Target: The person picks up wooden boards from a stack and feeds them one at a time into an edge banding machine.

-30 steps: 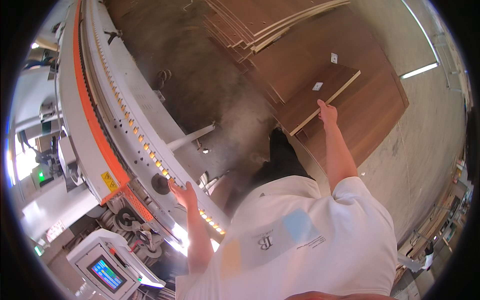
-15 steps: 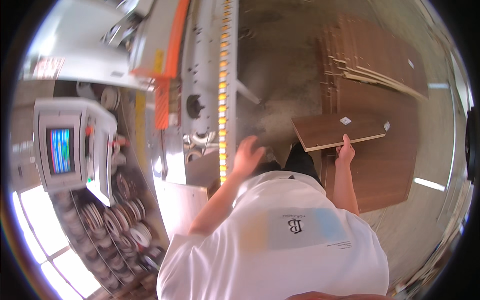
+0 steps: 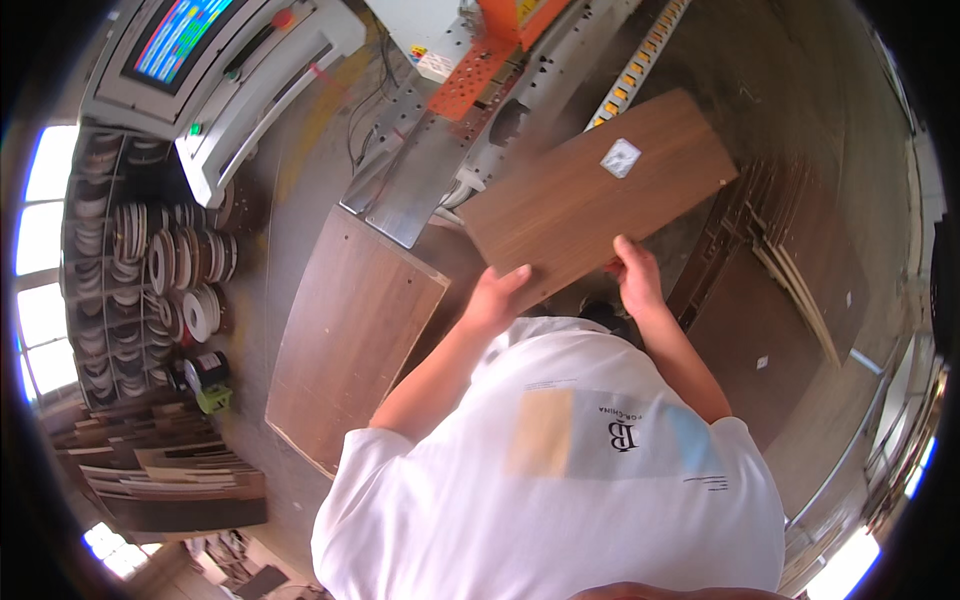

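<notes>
A brown wood-grain board (image 3: pixel 580 190) with a white label is held up in front of me, tilted, between both hands. At its near left corner my left hand (image 3: pixel 497 297) is closed on the edge, thumb on the upper face. Along the near edge, further right, my right hand (image 3: pixel 637 278) grips it the same way, its fingers mostly hidden underneath. To the left of the board stands the metal end of a machine (image 3: pixel 405 190), with an orange perforated part (image 3: pixel 475 75) and a rail of yellow rollers (image 3: pixel 632 78) beyond it.
A large brown panel surface (image 3: pixel 350 330) lies left of my left arm. Stacked brown boards (image 3: pixel 760 340) rest on the floor at right. At the upper left is a control console (image 3: pixel 200 80) with a lit screen; below it, racked edging rolls (image 3: pixel 185 265) and piled boards (image 3: pixel 170 480).
My view has turned left. The board has come from my right side to in front of me, and my left hand, free before, now holds it together with the right.
</notes>
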`<action>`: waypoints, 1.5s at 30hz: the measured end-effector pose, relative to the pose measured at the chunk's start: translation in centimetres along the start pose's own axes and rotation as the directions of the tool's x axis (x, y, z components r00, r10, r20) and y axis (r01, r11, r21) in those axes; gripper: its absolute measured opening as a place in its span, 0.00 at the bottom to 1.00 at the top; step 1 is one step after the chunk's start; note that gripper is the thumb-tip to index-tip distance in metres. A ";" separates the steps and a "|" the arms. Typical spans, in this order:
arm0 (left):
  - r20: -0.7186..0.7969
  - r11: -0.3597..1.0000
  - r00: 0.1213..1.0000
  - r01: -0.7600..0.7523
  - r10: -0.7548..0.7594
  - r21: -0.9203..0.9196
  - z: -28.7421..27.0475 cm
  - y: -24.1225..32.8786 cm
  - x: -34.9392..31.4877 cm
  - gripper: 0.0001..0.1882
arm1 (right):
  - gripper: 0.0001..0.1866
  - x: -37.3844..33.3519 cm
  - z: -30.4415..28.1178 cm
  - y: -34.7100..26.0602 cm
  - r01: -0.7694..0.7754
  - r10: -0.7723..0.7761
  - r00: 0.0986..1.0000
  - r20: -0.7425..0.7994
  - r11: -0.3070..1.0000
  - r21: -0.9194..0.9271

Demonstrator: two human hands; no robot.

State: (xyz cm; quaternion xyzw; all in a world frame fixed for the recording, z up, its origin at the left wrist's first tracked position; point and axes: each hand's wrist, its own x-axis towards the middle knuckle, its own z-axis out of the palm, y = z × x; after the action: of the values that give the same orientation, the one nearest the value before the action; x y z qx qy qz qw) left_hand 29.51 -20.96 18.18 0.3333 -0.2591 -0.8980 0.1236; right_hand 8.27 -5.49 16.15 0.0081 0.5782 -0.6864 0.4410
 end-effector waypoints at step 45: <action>0.308 -0.584 0.722 0.161 0.619 0.795 -10.2 7.3 5.5 0.24 | 0.14 -11.3 -27.9 19.3 -0.370 0.064 0.858 -0.510 0.764 -0.528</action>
State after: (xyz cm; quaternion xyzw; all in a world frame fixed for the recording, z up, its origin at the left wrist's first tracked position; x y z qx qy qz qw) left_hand 32.50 -33.14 12.69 0.3675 -0.9254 -0.0212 0.0904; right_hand 13.13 24.69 -2.45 0.0979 0.8504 -0.3828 0.3475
